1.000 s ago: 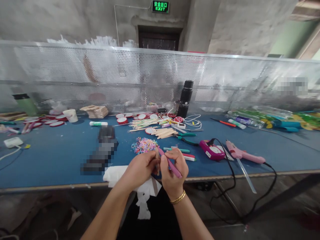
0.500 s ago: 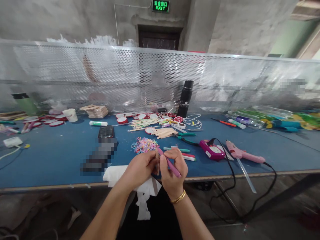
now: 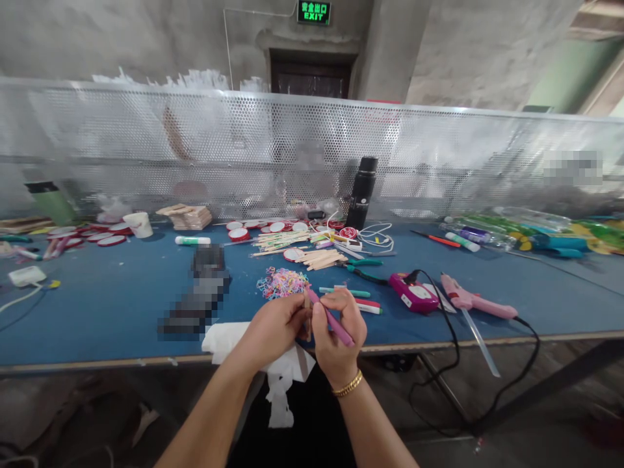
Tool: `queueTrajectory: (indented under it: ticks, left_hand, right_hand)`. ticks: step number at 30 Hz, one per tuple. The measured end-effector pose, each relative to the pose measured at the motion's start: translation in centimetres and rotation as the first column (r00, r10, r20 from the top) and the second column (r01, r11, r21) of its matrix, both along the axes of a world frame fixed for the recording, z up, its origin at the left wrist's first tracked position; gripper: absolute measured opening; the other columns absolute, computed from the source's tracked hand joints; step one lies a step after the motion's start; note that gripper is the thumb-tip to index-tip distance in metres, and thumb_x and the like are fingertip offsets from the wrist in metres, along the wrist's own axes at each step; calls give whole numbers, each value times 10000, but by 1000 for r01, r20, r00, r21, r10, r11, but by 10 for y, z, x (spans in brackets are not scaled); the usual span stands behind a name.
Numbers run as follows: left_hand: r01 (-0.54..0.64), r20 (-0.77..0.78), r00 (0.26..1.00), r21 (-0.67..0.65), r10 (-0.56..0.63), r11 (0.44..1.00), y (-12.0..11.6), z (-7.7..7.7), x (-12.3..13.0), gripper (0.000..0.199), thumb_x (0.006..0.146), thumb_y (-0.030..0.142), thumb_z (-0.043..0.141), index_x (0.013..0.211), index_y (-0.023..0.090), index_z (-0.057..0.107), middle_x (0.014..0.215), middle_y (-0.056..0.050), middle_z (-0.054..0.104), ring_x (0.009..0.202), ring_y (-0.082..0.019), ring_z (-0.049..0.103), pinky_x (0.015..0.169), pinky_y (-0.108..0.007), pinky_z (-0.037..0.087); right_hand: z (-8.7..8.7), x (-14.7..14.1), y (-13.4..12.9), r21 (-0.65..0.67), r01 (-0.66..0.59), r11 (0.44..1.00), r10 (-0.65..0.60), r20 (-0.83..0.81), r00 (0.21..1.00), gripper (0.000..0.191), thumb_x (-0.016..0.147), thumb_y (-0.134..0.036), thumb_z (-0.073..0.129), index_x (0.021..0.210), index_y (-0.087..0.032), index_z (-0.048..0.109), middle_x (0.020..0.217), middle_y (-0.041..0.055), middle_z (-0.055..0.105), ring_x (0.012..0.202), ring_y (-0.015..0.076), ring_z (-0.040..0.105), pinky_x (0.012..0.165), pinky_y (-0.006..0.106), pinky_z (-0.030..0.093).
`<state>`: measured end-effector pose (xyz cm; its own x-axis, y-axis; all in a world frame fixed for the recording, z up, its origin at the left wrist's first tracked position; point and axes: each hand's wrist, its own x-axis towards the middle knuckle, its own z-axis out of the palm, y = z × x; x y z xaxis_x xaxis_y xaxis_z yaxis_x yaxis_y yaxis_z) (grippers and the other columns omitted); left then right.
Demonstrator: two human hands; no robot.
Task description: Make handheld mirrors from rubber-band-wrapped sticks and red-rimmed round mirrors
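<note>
My left hand [image 3: 281,320] is closed on a narrow wooden craft stick [image 3: 307,318], held upright near the table's front edge. In my right hand [image 3: 338,325] is a pinkish-purple marker pen [image 3: 336,324], gripped for writing, its tip end close against the stick. The exact contact of tip and wood is too small to make out. Just beyond my fingers lies a pile of small colourful rubber bands [image 3: 283,283]. White tissue paper [image 3: 227,339] sits under my left wrist and hangs over the edge. Capped markers [image 3: 368,305] rest right of my hands.
Loose craft sticks [image 3: 324,259] and red-rimmed discs [image 3: 238,233] spread behind the bands. A black bottle [image 3: 361,195] stands against the perforated metal screen [image 3: 195,149]. To the right are a magenta device [image 3: 413,292] and a pink glue gun [image 3: 475,300] with a trailing cord.
Both hands keep nearly the same position, with the marker still at the stick. The view has shifted very slightly.
</note>
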<state>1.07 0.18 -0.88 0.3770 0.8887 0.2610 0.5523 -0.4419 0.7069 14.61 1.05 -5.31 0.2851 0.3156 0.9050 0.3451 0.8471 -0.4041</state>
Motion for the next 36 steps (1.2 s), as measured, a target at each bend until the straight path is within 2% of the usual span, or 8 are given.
queueTrajectory:
  ticks: [15, 28, 36]
  left_hand:
    - [1, 11, 1000, -46, 0, 999, 2, -1, 0, 254, 1014, 303, 463, 813, 208, 587, 717, 11, 672, 648, -152, 611, 626, -261, 432]
    - [10, 25, 1000, -23, -10, 1000, 1, -1, -1, 240, 1005, 281, 464, 790, 220, 552, 716, 23, 665, 649, -146, 606, 626, -251, 425]
    - [4, 39, 999, -40, -2, 999, 0, -1, 0, 221, 1000, 273, 469, 810, 221, 568, 715, 23, 655, 652, -147, 603, 626, -253, 424]
  right_hand:
    - [-1, 0, 2, -6, 6, 1000, -6, -34, 999, 124, 907, -113, 630, 943, -223, 584, 825, -17, 647, 788, 161, 636, 971, 467, 504]
    - [-2, 0, 1, -24, -8, 1000, 7, -45, 999, 115, 911, -119, 616, 912, -221, 563, 804, -8, 621, 761, 170, 604, 852, 429, 524]
    - [-1, 1, 0, 1, -10, 1000, 10, -26, 1000, 120, 910, -115, 612, 925, -224, 565, 798, -14, 619, 741, 162, 604, 861, 438, 527]
